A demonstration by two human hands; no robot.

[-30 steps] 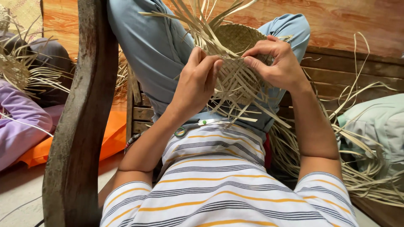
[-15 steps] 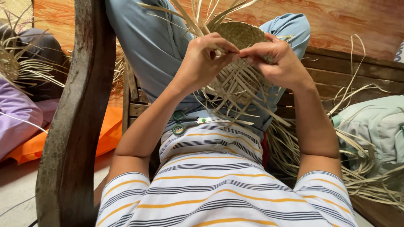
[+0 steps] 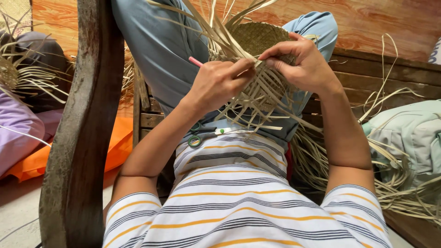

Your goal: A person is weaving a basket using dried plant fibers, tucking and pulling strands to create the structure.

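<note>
A partly woven straw basket (image 3: pixel 264 39) rests on my raised knees, with loose pale strips (image 3: pixel 257 98) fanning out from it. My left hand (image 3: pixel 218 82) pinches one strip near the basket's edge and also holds a thin pink stick (image 3: pixel 195 61) that pokes out to the left. My right hand (image 3: pixel 305 64) grips the weave and strips just to the right, fingertips almost touching the left hand's. A pair of green-handled scissors (image 3: pixel 198 138) lies on my lap against the striped shirt.
A dark wooden chair post (image 3: pixel 82 138) rises at the left. A heap of straw strips (image 3: pixel 399 183) and a pale green bag (image 3: pixel 409 138) lie at the right on a wooden bench. At the far left, a person in purple (image 3: pixel 16 133) sits on orange cloth (image 3: pixel 115 147).
Both hands have come together at the basket's edge and lifted slightly. The left hand has turned so the pink stick now shows. The view has shifted a little.
</note>
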